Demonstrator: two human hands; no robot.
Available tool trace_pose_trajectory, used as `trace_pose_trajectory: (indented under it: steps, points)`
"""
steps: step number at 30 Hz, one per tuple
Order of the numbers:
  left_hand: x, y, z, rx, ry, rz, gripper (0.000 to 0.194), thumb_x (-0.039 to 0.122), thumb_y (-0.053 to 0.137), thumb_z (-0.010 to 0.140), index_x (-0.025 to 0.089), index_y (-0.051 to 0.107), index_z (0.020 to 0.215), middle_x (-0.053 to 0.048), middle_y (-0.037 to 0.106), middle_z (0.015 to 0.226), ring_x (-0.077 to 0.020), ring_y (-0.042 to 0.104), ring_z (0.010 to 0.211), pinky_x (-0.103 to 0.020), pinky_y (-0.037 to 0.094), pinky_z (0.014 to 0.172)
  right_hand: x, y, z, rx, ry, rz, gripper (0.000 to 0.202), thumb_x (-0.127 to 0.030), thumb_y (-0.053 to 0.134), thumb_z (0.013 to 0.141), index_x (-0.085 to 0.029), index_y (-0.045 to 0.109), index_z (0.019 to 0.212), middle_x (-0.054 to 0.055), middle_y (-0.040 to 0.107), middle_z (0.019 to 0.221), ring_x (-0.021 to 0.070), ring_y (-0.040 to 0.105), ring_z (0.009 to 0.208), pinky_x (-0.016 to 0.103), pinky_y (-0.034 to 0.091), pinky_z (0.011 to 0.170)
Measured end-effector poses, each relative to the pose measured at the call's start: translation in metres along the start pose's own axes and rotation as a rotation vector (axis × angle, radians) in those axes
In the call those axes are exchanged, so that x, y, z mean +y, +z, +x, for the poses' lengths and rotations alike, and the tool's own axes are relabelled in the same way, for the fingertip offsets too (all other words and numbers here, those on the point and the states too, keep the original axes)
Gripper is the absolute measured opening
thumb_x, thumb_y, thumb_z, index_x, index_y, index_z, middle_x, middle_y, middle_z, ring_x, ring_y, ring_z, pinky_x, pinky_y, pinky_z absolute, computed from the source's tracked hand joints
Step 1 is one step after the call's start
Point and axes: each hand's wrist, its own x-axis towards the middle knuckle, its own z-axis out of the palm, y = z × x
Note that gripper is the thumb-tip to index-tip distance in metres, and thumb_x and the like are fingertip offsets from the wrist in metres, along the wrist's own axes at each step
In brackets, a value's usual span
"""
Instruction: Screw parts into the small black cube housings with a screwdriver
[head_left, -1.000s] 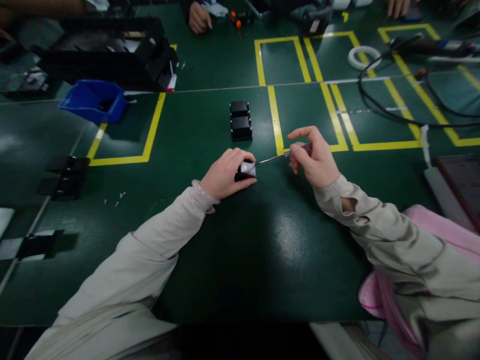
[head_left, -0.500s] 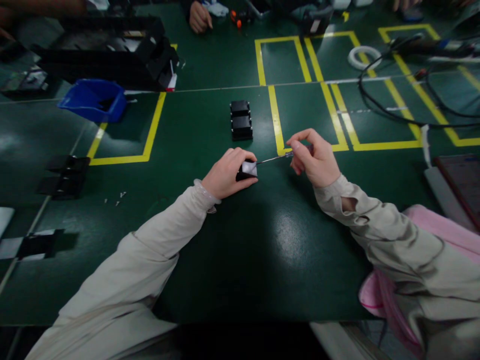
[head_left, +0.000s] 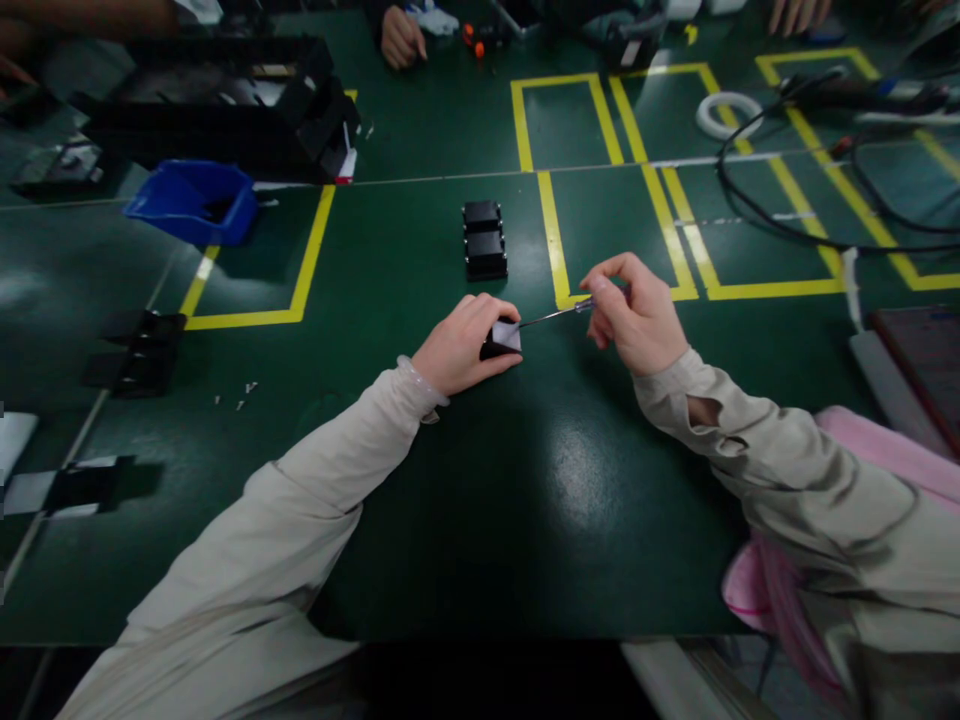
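My left hand (head_left: 469, 345) is closed around a small black block (head_left: 507, 337) with a pale face turned to the right, low over the green table. In my right hand (head_left: 637, 312) is a screwdriver (head_left: 559, 314), pinched by its handle. Its thin shaft points left, and the tip meets the block's pale face. Just beyond my left hand stand two joined black blocks (head_left: 485, 240) with small shiny spots along their sides. Several small screws (head_left: 244, 395) lie left of my left forearm.
Further left are black parts (head_left: 139, 355) and a blue bin (head_left: 196, 202), with a large black housing (head_left: 225, 105) behind. A white tape roll (head_left: 727, 115) and black cable (head_left: 739, 205) lie at right. Another person's hand (head_left: 401, 38) rests across the table.
The view has shifted slightly, so most things sit a little further right. Both my hands keep their grips, and the screwdriver tip stays at the block. A co-worker's hand shows more at top right.
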Motion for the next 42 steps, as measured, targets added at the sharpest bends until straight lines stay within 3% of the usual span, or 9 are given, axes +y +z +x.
trace_pose_trajectory:
  steps: [9,15,20,26,33,38,42]
  points:
    - [0.003,0.003,0.002,0.006,0.02,0.009,0.035,0.031,0.068,0.083,0.016,0.051,0.11,-0.008,0.059,0.107,-0.0217,0.053,0.096,-0.034,0.045,0.082,0.011,-0.002,-0.005,0.076,-0.053,0.017,0.034,-0.056,0.062,0.084,-0.026,0.047,0.085,-0.01,0.044,0.045,0.0079,0.042,0.033,0.026,0.034,0.034]
    - [0.003,0.003,0.002,0.006,0.018,0.017,0.035,0.031,0.067,0.084,0.016,0.05,0.111,-0.008,0.059,0.107,-0.0215,0.053,0.096,-0.033,0.045,0.082,0.01,-0.003,-0.005,0.037,-0.049,0.067,0.035,-0.058,0.056,0.087,-0.024,0.051,0.078,-0.011,0.032,0.039,0.0074,0.036,0.029,0.026,0.031,0.032]
    - [0.002,0.003,0.002,0.004,0.015,0.02,0.035,0.033,0.067,0.085,0.016,0.05,0.111,-0.008,0.059,0.107,-0.0217,0.053,0.096,-0.034,0.045,0.082,0.01,-0.006,-0.006,0.021,-0.071,0.044,0.033,-0.056,0.059,0.086,-0.025,0.052,0.094,-0.009,0.045,0.045,0.009,0.042,0.034,0.026,0.031,0.034]
    - [0.003,0.003,0.002,0.006,0.013,0.021,0.036,0.032,0.067,0.084,0.016,0.05,0.112,-0.008,0.059,0.108,-0.0214,0.053,0.096,-0.034,0.046,0.081,0.012,-0.006,-0.006,0.004,-0.059,0.052,0.032,-0.055,0.053,0.09,-0.024,0.053,0.082,-0.011,0.033,0.038,0.0071,0.035,0.029,0.026,0.031,0.033]
    - [0.003,0.003,0.002,0.006,0.01,0.031,0.036,0.034,0.067,0.085,0.017,0.05,0.112,-0.008,0.059,0.108,-0.0216,0.053,0.096,-0.034,0.046,0.081,0.014,-0.007,-0.005,0.006,-0.073,0.034,0.03,-0.054,0.059,0.087,-0.025,0.051,0.094,-0.009,0.045,0.047,0.0078,0.042,0.035,0.025,0.031,0.033]
    - [0.002,0.003,0.001,0.004,0.01,0.031,0.036,0.034,0.067,0.084,0.017,0.05,0.111,-0.007,0.059,0.108,-0.0218,0.053,0.096,-0.034,0.045,0.081,0.013,-0.007,-0.005,0.006,-0.06,0.067,0.03,-0.052,0.055,0.09,-0.023,0.054,0.082,-0.01,0.037,0.04,0.0074,0.037,0.03,0.026,0.03,0.032]
    - [0.002,0.003,0.001,0.007,0.009,0.03,0.036,0.034,0.067,0.084,0.017,0.05,0.111,-0.007,0.059,0.108,-0.0216,0.053,0.096,-0.034,0.045,0.081,0.013,-0.007,-0.005,0.015,-0.07,0.06,0.028,-0.052,0.057,0.089,-0.024,0.054,0.088,-0.011,0.038,0.041,0.0078,0.037,0.031,0.026,0.03,0.033]
